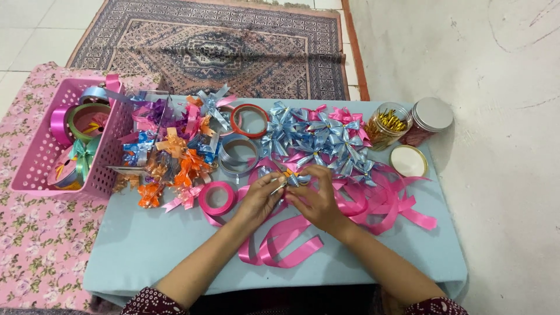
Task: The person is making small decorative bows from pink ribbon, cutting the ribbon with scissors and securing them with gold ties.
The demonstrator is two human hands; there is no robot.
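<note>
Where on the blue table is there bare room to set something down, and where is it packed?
The blue table is bare at its near left corner, below the orange bows, and near right, beyond the loose pink ribbon. The far half is crowded from the pink basket to the jars.

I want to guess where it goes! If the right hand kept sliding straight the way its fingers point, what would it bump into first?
The right hand points up and left, so it would probably meet the left hand first, since their fingertips already meet over a small bow.
</note>
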